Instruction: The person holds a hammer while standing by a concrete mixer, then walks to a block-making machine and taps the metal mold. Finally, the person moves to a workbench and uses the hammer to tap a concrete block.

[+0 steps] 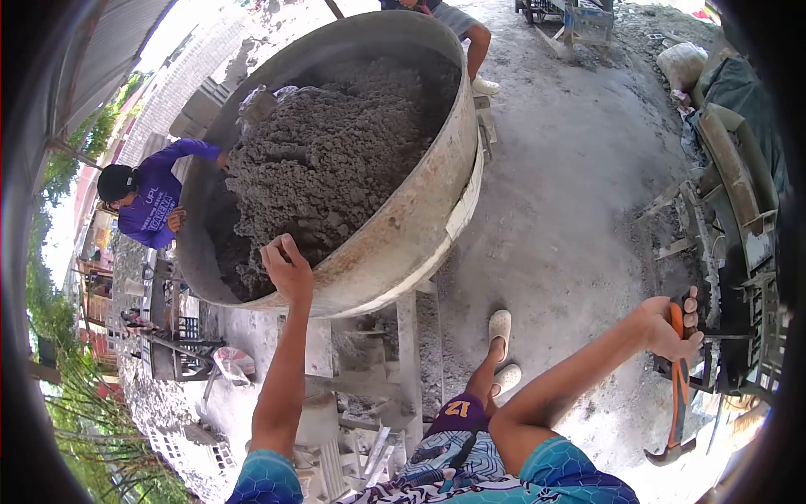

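My right hand [670, 329] is closed round the orange grip of a claw hammer [678, 395], whose head hangs down at the lower right. It is stretched out to the side, near a dark metal frame. My left hand [288, 270] is raised at the near rim of a big round metal pan [420, 227], its fingers slightly bent and apart, with nothing seen in them. Inside the pan lies a heap of grey, crumbly mix [327, 151], with a pale bag [269, 101] partly sunk in its far side.
A person in a purple shirt [155, 197] reaches into the pan from the left. Another person's leg [478, 50] shows behind it. Grey blocks [201, 105] are stacked beyond the pan. Metal troughs and frames [739, 168] line the right side. Dusty concrete floor [554, 185] lies between.
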The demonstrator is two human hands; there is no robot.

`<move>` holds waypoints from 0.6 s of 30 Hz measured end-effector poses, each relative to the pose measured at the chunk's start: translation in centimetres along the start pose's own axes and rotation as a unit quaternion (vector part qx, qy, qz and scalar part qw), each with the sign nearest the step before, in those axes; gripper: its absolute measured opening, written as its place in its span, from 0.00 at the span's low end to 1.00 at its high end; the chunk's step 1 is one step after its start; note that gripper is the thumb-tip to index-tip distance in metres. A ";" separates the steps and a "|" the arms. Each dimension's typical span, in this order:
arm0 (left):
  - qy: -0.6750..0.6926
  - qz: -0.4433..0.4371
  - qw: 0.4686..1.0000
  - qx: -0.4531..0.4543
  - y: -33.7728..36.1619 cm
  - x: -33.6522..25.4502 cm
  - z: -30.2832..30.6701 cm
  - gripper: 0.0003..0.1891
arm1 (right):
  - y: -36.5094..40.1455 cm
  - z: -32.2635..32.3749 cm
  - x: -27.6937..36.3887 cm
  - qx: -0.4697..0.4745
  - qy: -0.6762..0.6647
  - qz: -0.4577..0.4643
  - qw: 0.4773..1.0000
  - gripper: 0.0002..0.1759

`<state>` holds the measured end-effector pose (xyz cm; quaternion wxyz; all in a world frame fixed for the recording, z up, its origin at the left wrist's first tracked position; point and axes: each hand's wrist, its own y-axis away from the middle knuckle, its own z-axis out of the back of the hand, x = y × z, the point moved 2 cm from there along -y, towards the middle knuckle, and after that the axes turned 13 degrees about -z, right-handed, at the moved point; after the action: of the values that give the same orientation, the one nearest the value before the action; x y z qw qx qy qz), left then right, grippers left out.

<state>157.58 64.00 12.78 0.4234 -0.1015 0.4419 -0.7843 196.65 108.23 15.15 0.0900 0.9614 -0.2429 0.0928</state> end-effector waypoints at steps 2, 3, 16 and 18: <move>-0.018 -0.028 0.999 -0.013 -0.2 0.5 -0.3 0.15 | 13.4 4.4 -10.3 -0.009 0.061 -0.277 0.959 0.13; -0.025 -0.056 0.998 -0.017 0.0 0.4 -0.2 0.15 | 20.3 6.4 -15.4 0.000 0.091 -0.403 0.911 0.11; 0.003 -0.030 1.000 -0.002 -0.1 -0.5 0.0 0.15 | 9.6 14.0 -3.6 -0.079 0.286 -0.578 0.760 0.15; 0.005 -0.012 1.000 0.007 0.2 -0.3 -0.4 0.15 | 2.7 10.5 -1.8 -0.055 0.236 -0.406 0.881 0.16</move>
<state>157.69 64.41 12.44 0.4124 -0.1002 0.4370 -0.7931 195.18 104.36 4.90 0.2267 0.9191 0.1925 0.2585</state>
